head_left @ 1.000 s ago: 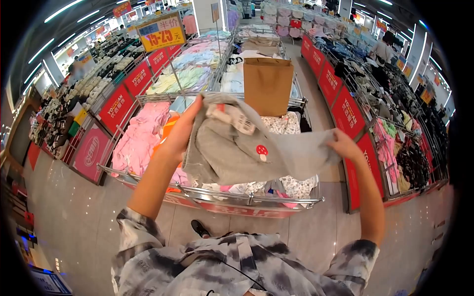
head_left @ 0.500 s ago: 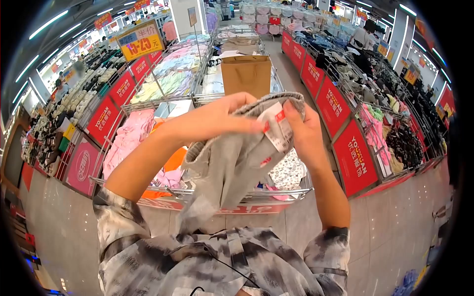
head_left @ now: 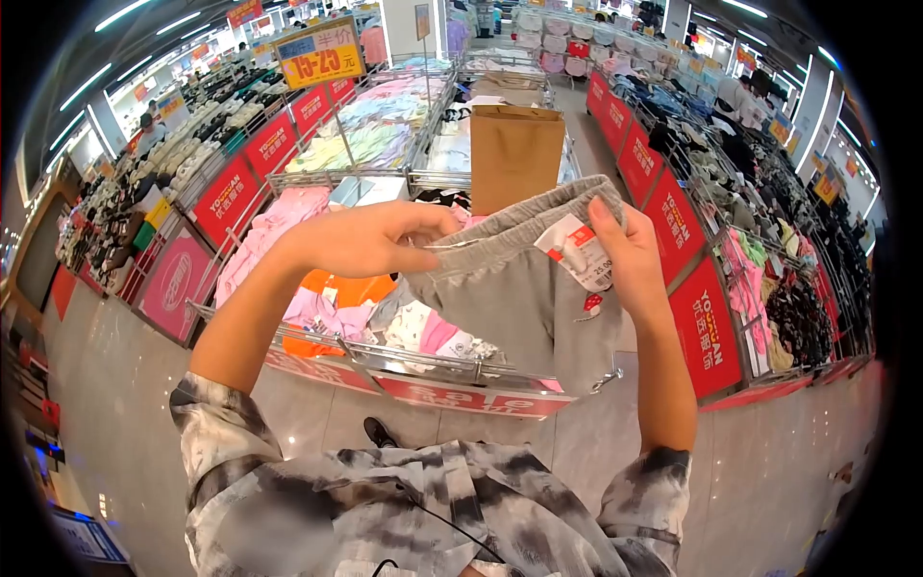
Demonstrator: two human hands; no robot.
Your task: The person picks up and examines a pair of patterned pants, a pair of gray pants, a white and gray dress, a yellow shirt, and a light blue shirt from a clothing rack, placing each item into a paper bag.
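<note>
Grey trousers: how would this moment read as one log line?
left hand: grips waistband | right hand: grips waistband | grey trousers: held up, tag showing | below: wire bin

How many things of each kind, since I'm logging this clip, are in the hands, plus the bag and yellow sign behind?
Grey trousers: 1, held by left hand and right hand
Hang tag: 1
Brown paper bag: 1
Yellow price sign: 1
Total: 4

A single head-worn camera looks forward and down from the person's own eye level, its fisheye lens bending the shop aisles into a dark-edged circle. It sits close above the patterned grey-and-white shirt [head_left: 433, 519] (bottom of frame) and faces the wire-framed clothing bin [head_left: 423, 370] just ahead.
</note>
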